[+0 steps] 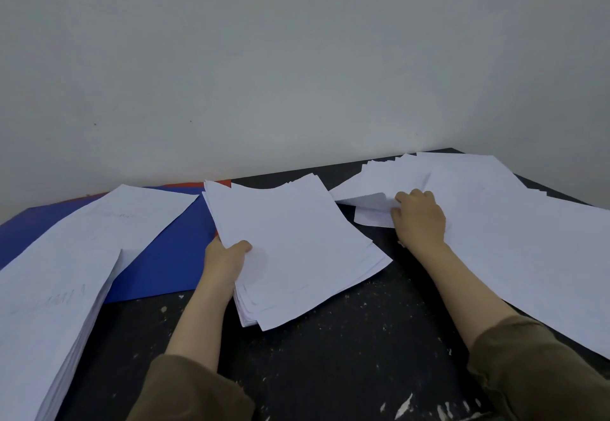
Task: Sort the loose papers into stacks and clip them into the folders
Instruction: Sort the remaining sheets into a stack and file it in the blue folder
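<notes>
- Nearest the camera, two olive-brown sleeves (pixel 194 391) frame the bottom edge, one per forearm, over a black, paint-flecked tabletop (pixel 330 354).
- Far left: a thick stack of white paper sheets (pixel 49 315) lies with its long axis running away from the viewer, no hand on it.
- Behind it, a single loose white sheet (pixel 132 219) rests across a flat blue card folder (pixel 171 255); a strip of a red folder (pixel 198 185) peeks out along the wall behind. That makes two folders in view, both closed and flat, with no clips visible.
- Centre: the left hand (pixel 227 259) holds a fanned white paper bundle (pixel 290 249) by its left edge, thumb on top and fingers beneath, the bundle's near end resting on the table.
- Right of centre: the right hand (pixel 419 216) reaches forward with fingers curled, pinching the bent corner of a white sheet (pixel 373 206) at the near-left edge of the loose pile.
- Far right: a wide spread of loose white papers (pixel 495 222) runs diagonally from the far corner toward the viewer.
- In all, three paper groupings plus the loose single sheet.
- The pinched sheet lies just to the right of the held bundle, so the likely move is a short carry leftward onto it; the right hand is the nearer one.
</notes>
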